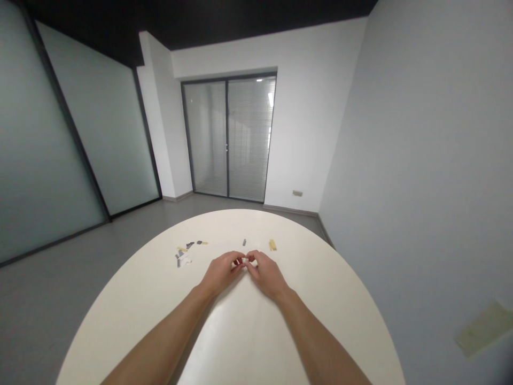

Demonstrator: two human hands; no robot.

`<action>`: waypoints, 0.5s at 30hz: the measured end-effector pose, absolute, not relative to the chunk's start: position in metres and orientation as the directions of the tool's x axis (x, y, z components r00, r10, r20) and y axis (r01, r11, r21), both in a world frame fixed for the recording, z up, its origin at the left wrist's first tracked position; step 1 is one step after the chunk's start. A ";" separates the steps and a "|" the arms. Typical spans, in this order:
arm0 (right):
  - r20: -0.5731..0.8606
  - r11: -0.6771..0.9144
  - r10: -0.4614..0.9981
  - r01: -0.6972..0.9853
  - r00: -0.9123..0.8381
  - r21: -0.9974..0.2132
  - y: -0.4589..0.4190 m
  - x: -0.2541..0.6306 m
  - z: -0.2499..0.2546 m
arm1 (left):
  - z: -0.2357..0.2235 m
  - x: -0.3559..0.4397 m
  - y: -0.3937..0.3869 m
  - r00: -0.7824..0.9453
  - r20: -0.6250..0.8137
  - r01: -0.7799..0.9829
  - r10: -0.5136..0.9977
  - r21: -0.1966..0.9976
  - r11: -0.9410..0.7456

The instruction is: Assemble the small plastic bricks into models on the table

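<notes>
I sat at a round white table [132, 315] with a smooth, faintly glossy top, its far edge curving away in front of me. Beyond it stretched a grey floor [60, 321] in a plain room with a black ceiling [80, 27]. Tall frosted glass partitions [92, 133] in dark frames ran along the left. Straight ahead stood a glass double door [228, 139] with slatted blinds behind it, set in a white wall [312, 107]. A small wall socket plate [297, 193] sat low on that wall, just above the skirting. A pale grey wall [401, 160] filled the right side, with a pale green patch [483, 327] low down on it.

Both forearms reached forward from the near edge of the table. My left hand [222, 272] and my right hand [266, 275] met near the middle of the tabletop, curled inward, with the fingertips [249, 258] pressed together around a tiny piece [239, 261]. Its shape was too small to make out.

Small building bricks lay ahead of my hands. A white and grey cluster [183, 259] sat to the left, with dark and tan bits [191, 244] just beyond it. A lone grey brick [243, 242] lay nearest my fingers, and a tan brick [272, 245] lay further right.
</notes>
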State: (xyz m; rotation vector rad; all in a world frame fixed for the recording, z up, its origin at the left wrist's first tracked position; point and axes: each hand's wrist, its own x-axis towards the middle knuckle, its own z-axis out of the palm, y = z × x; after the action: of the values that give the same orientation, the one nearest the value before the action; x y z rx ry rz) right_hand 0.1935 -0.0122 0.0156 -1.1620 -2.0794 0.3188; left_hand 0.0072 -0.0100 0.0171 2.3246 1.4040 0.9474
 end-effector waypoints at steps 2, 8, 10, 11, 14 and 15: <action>0.480 0.566 0.813 0.642 -0.329 -0.518 -0.013 0.193 0.016 | 0.018 0.007 -0.010 0.309 0.407 0.684 0.860 0.533 -0.498; 0.499 0.564 0.808 0.656 -0.312 -0.502 -0.010 0.194 0.015 | 0.018 0.006 -0.011 0.305 0.432 0.675 0.849 0.531 -0.512; 0.502 0.563 0.807 0.659 -0.310 -0.498 -0.010 0.194 0.014 | 0.017 0.006 -0.010 0.310 0.443 0.668 0.841 0.528 -0.524; 0.504 0.563 0.807 0.659 -0.309 -0.498 -0.009 0.194 0.014 | 0.017 0.006 -0.009 0.312 0.448 0.665 0.837 0.526 -0.530; 0.505 0.563 0.807 0.655 -0.306 -0.503 -0.009 0.194 0.014 | 0.015 0.006 -0.008 0.316 0.457 0.665 0.831 0.519 -0.538; 0.503 0.562 0.808 0.656 -0.307 -0.503 -0.009 0.194 0.014 | 0.014 0.006 -0.008 0.318 0.456 0.665 0.831 0.517 -0.538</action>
State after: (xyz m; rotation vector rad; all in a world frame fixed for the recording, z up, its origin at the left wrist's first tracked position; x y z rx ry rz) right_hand 0.1940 -0.0091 0.0137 -1.1699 -2.0555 0.2622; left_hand 0.0056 -0.0076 0.0143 2.3501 1.3633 1.0311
